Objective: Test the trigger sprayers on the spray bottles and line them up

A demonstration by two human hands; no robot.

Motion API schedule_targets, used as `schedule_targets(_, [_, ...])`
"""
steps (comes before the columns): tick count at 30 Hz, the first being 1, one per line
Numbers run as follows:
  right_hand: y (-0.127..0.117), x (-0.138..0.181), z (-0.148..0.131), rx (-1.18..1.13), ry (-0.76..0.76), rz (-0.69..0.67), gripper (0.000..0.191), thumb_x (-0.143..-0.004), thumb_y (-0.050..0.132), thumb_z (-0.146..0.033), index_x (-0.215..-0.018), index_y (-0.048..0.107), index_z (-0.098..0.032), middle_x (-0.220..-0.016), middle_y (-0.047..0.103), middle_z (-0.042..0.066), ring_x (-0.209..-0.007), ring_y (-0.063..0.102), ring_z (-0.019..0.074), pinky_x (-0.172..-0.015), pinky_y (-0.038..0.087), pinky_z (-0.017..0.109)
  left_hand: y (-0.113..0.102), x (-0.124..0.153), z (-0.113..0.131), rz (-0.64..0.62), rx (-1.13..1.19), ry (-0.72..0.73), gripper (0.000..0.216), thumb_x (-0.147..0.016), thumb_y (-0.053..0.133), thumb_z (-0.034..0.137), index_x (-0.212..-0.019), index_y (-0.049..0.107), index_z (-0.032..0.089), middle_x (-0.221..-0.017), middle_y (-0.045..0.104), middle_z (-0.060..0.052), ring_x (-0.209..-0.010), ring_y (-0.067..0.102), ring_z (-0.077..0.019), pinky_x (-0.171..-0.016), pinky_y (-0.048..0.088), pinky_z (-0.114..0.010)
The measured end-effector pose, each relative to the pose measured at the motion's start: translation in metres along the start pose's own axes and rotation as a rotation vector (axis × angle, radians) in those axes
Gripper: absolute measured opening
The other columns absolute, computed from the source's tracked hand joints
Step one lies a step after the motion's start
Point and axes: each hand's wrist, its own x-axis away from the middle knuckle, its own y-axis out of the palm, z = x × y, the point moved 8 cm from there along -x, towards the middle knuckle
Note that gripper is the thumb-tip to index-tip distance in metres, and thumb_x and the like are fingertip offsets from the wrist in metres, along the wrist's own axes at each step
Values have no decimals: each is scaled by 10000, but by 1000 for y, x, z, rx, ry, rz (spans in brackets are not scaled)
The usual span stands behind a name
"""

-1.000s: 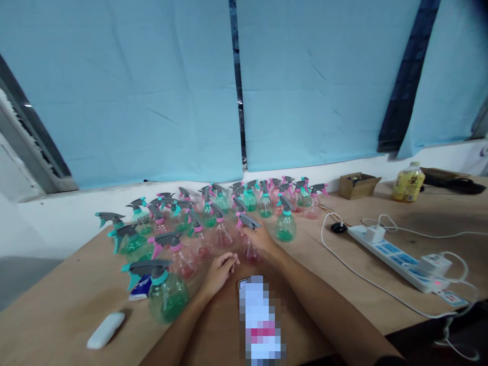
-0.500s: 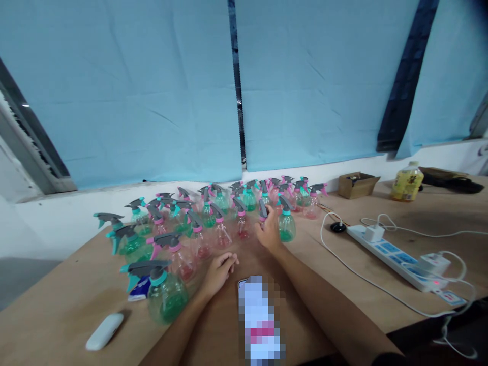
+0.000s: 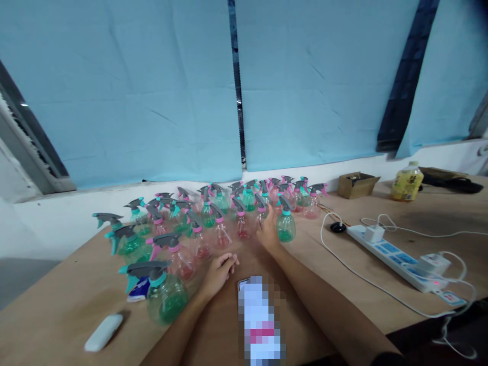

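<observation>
Many spray bottles with grey trigger heads stand upright in a cluster on the wooden table [image 3: 244, 259], some tinted green, some pink. My right hand [image 3: 269, 235] reaches to the front of the cluster, fingers stretched up and apart beside a pink-collared spray bottle [image 3: 261, 216]. Whether they still touch it I cannot tell. Just right of that hand is a green spray bottle [image 3: 285, 229] with a turquoise collar. My left hand [image 3: 221, 270] rests on the table with its fingers curled in and nothing visible in them. Near its forearm is a larger-looking green spray bottle [image 3: 168, 300].
A phone [image 3: 261, 315] with a blurred screen lies between my forearms. At left are a white case [image 3: 103, 332] and a blue packet [image 3: 139, 290]. A power strip [image 3: 396, 259] with cables, a cardboard box [image 3: 357, 185] and a yellow drink bottle [image 3: 407, 182] occupy the right side.
My right hand's fingers have come off the pink-collared bottle's trigger head and now extend at its right side; more of the bottle shows. My left hand stays put.
</observation>
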Motion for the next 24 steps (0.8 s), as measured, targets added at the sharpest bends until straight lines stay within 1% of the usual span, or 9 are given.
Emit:
schedule_targets(3, [-3, 0, -3, -21, -22, 7, 801, -791, 529, -153, -1493, 146, -120, -1485, 301, 216, -1413, 272, 324, -1135, 282, 535, 0, 0, -1, -3, -1, -5, 429, -882, 485, 552, -766, 625, 163, -568, 486, 49, -476, 419, -96, -504, 289, -225])
schedule_targets(6, [-13, -2, -19, -66, -63, 64, 772, -807, 520, -160, -1487, 156, -141, -1504, 277, 206, -1439, 232, 307, -1152, 256, 549, 0, 0, 0, -4, 0, -2, 430, -883, 482, 551, -764, 623, 162, -569, 487, 49, -471, 419, -94, -501, 285, -227])
schedule_targets(9, [-31, -5, -43, -148, -114, 145, 716, -819, 503, -159, -1469, 205, -185, -1521, 267, 175, -1450, 220, 279, -1169, 229, 549, 0, -1, 0, -6, 3, 1, 432, -885, 479, 551, -765, 622, 162, -573, 491, 48, -469, 421, -93, -502, 288, -227])
schedule_targets(11, [-44, -10, -57, -172, -169, 165, 690, -816, 502, -158, -1454, 242, -194, -1518, 285, 165, -1447, 240, 279, -1168, 233, 553, 0, -1, 0, -6, 4, 5, 434, -889, 475, 551, -765, 622, 163, -574, 490, 49, -471, 422, -93, -507, 295, -227])
schedule_targets(14, [-69, -21, -63, -71, -241, 240, 649, -811, 511, -169, -1423, 295, -184, -1509, 308, 171, -1444, 251, 302, -1150, 242, 592, 0, -1, -1, -7, 5, 4, 431, -889, 479, 553, -772, 626, 165, -579, 496, 50, -473, 428, -92, -510, 302, -226])
schedule_targets(17, [-94, -32, -48, 88, -254, 345, 589, -811, 524, -196, -1377, 361, -180, -1485, 349, 173, -1439, 258, 328, -1128, 219, 651, 0, -3, -4, -3, 14, 0, 429, -881, 487, 559, -773, 626, 169, -577, 502, 51, -470, 432, -95, -504, 300, -227])
schedule_targets(20, [-108, -36, -18, 76, -173, 406, 577, -814, 555, -219, -1367, 393, -178, -1444, 414, 175, -1401, 334, 313, -1134, 234, 621, -1, -4, -4, 3, 21, 0, 431, -880, 483, 560, -765, 622, 168, -575, 499, 51, -463, 426, -93, -495, 294, -226])
schedule_targets(22, [-106, -36, 5, -33, -74, 398, 589, -821, 583, -254, -1374, 393, -181, -1366, 500, 173, -1312, 456, 292, -1098, 330, 570, 0, -4, -4, 1, 23, -3, 431, -879, 483, 559, -766, 621, 166, -581, 501, 49, -460, 422, -91, -490, 290, -225])
schedule_targets(24, [-98, -34, 27, -181, 25, 357, 618, -822, 610, -292, -1385, 384, -178, -1260, 585, 166, -1172, 577, 264, -1005, 451, 494, 0, -3, -2, 2, 25, -5, 430, -875, 486, 559, -765, 622, 165, -581, 501, 48, -460, 423, -90, -491, 288, -224])
